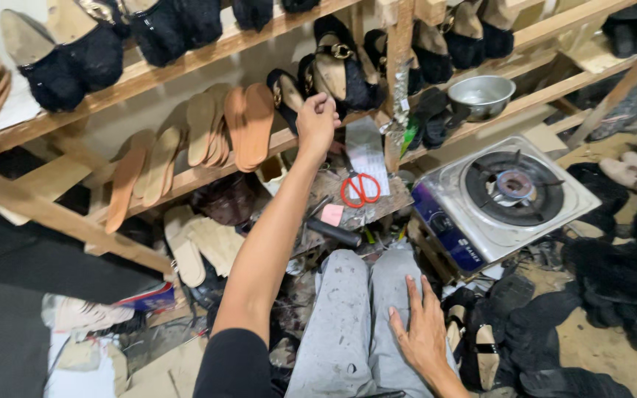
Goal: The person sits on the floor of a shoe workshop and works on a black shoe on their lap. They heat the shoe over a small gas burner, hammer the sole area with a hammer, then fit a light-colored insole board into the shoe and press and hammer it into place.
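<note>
My left hand point(317, 121) reaches up to the middle wooden shelf point(186, 177). Its fingers are closed on the edge of a black sandal with a tan insole point(287, 94). Another black sandal with a gold buckle point(339, 68) leans right beside it. My right hand point(422, 332) lies flat, fingers spread, on my grey trouser leg point(348, 317), holding nothing. A black shoe with a tan insole point(486, 354) lies on the floor just right of that hand.
Tan soles point(248, 125) stand in a row on the shelf. Red-handled scissors point(360, 189) lie on a small worktop. A single-burner gas stove point(503, 199) sits to the right, with a metal bowl point(481, 96) above. Black shoes point(613, 280) are piled on the floor.
</note>
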